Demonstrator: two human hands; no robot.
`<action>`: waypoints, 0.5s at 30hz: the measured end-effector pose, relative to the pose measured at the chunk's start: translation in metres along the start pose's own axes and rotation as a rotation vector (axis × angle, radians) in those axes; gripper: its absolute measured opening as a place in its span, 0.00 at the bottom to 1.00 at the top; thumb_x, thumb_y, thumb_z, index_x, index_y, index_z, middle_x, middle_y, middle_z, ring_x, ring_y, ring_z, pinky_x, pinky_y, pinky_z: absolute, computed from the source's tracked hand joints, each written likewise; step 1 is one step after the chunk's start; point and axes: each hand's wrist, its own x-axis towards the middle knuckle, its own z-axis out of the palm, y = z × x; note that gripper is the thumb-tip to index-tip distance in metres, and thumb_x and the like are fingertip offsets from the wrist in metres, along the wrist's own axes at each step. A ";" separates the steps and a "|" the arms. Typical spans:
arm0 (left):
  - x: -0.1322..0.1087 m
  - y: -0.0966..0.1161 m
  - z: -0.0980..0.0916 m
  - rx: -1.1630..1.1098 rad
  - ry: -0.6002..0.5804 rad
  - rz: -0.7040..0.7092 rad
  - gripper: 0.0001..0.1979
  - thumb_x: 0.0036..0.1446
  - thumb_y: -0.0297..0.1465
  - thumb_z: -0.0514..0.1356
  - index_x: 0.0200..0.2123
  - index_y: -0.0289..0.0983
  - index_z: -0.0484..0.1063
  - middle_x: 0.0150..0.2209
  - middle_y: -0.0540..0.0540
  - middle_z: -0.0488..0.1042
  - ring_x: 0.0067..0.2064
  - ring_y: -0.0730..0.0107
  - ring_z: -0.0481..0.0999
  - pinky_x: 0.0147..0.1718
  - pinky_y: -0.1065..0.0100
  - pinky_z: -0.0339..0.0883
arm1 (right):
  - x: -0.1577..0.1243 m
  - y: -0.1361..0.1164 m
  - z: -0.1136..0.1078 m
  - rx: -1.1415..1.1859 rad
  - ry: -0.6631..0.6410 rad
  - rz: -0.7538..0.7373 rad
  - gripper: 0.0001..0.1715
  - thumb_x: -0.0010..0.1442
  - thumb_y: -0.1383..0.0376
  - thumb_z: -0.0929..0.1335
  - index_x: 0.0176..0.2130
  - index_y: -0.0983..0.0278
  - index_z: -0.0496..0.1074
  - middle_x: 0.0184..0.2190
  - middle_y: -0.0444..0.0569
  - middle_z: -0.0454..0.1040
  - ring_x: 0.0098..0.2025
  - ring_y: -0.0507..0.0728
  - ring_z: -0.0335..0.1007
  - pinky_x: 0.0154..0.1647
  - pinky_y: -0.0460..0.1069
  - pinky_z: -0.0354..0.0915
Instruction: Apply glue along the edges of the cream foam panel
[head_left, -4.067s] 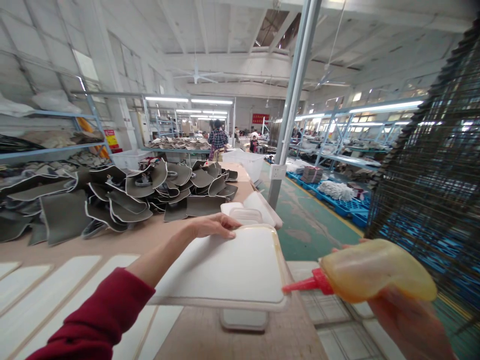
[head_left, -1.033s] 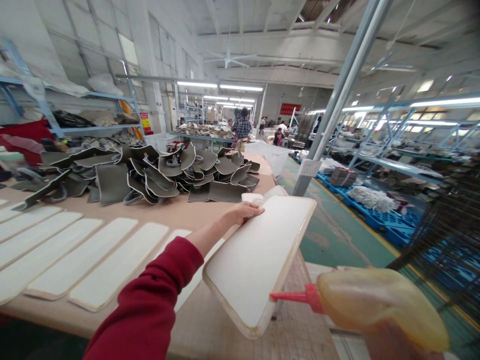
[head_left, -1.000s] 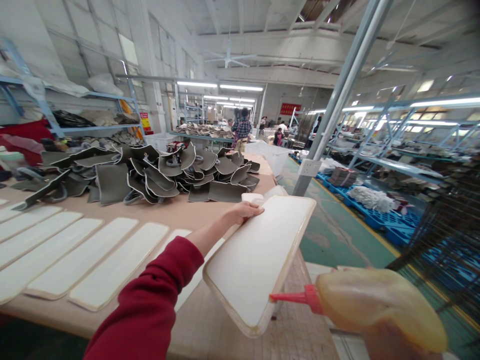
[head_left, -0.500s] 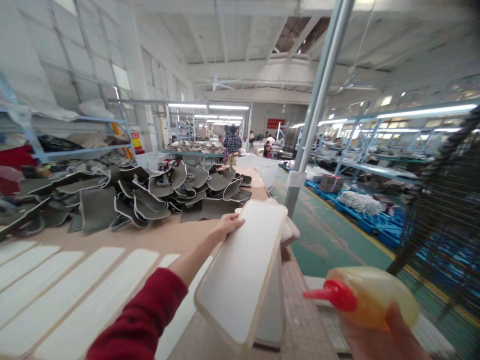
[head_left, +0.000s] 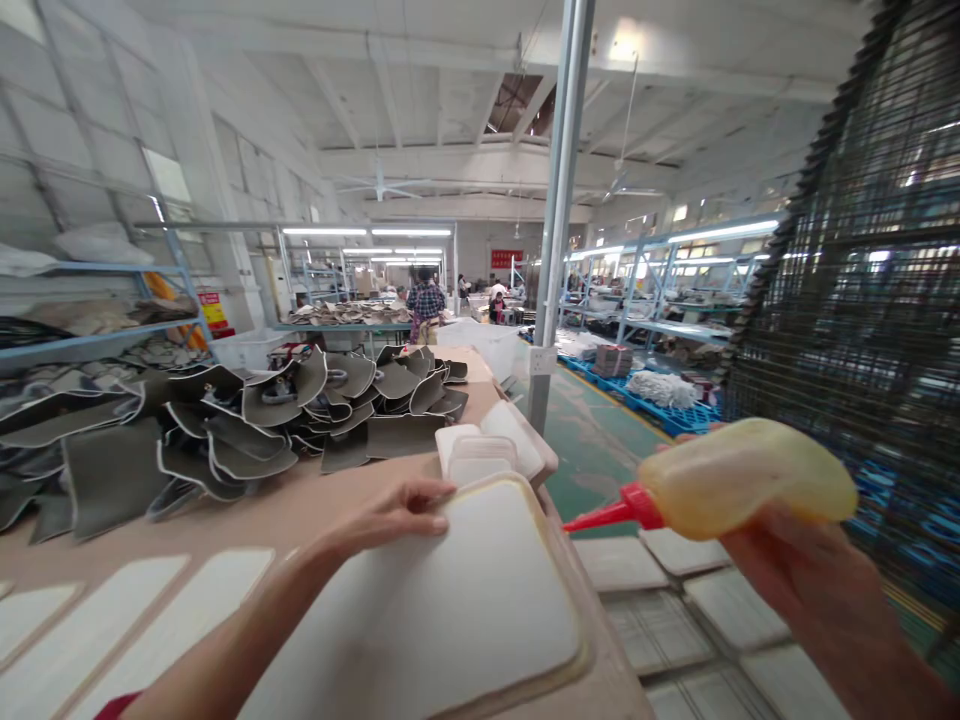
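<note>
My left hand (head_left: 409, 512) grips the far left edge of a white rounded board (head_left: 457, 600), thumb on its upper face. A yellowish band runs along the board's rim. My right hand (head_left: 795, 560) is wrapped round a squeeze bottle (head_left: 742, 480) of yellow liquid, held on its side. Its red nozzle (head_left: 611, 508) points left, close to the board's right edge but apart from it. More white boards (head_left: 127, 620) lie in a row on the table at the left. Beyond my left hand is a pile of smaller white boards (head_left: 487, 450).
Dark grey curved pieces with pale edges (head_left: 255, 420) are heaped along the table (head_left: 360, 490). A metal post (head_left: 559, 200) rises at the table's right edge. White panels (head_left: 727, 600) are stacked low at the right, below a dark wire rack (head_left: 862, 250). People (head_left: 426, 300) work farther back.
The white board has come nearer and turned flatter, uncovering the small boards behind it. The bottle has risen, its nozzle now nearer the board's edge. My view has swung right.
</note>
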 end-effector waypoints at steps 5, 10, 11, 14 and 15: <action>-0.012 0.027 0.009 0.023 -0.118 -0.044 0.20 0.50 0.40 0.66 0.47 0.40 0.78 0.35 0.50 0.76 0.35 0.68 0.70 0.31 0.74 0.59 | 0.001 -0.002 0.002 -0.010 -0.221 0.013 0.45 0.29 0.70 0.77 0.50 0.60 0.72 0.46 0.59 0.74 0.46 0.72 0.72 0.42 0.59 0.73; -0.018 0.040 0.015 0.004 -0.169 -0.063 0.21 0.50 0.40 0.66 0.48 0.40 0.78 0.40 0.49 0.77 0.38 0.65 0.73 0.36 0.72 0.63 | 0.002 0.000 0.002 -0.071 -0.304 0.014 0.42 0.30 0.68 0.76 0.49 0.62 0.72 0.44 0.59 0.75 0.46 0.73 0.72 0.45 0.62 0.71; -0.018 0.040 0.014 -0.004 -0.173 -0.063 0.21 0.50 0.40 0.66 0.48 0.41 0.78 0.40 0.49 0.78 0.38 0.65 0.73 0.36 0.72 0.63 | 0.002 0.001 -0.001 -0.084 -0.301 0.015 0.41 0.31 0.67 0.76 0.49 0.61 0.72 0.44 0.59 0.75 0.46 0.73 0.72 0.45 0.61 0.71; -0.019 0.037 0.010 -0.034 -0.171 -0.066 0.20 0.50 0.40 0.66 0.47 0.40 0.78 0.39 0.48 0.78 0.36 0.66 0.73 0.35 0.72 0.63 | 0.004 0.009 -0.016 -0.119 -0.300 0.035 0.39 0.33 0.64 0.77 0.48 0.61 0.73 0.43 0.59 0.75 0.46 0.72 0.72 0.45 0.61 0.70; -0.019 0.035 0.008 -0.040 -0.163 -0.062 0.20 0.50 0.40 0.66 0.46 0.40 0.78 0.38 0.48 0.78 0.36 0.67 0.73 0.35 0.72 0.63 | 0.004 0.013 -0.023 -0.137 -0.306 0.038 0.38 0.34 0.62 0.77 0.48 0.61 0.73 0.42 0.60 0.75 0.45 0.73 0.72 0.44 0.62 0.71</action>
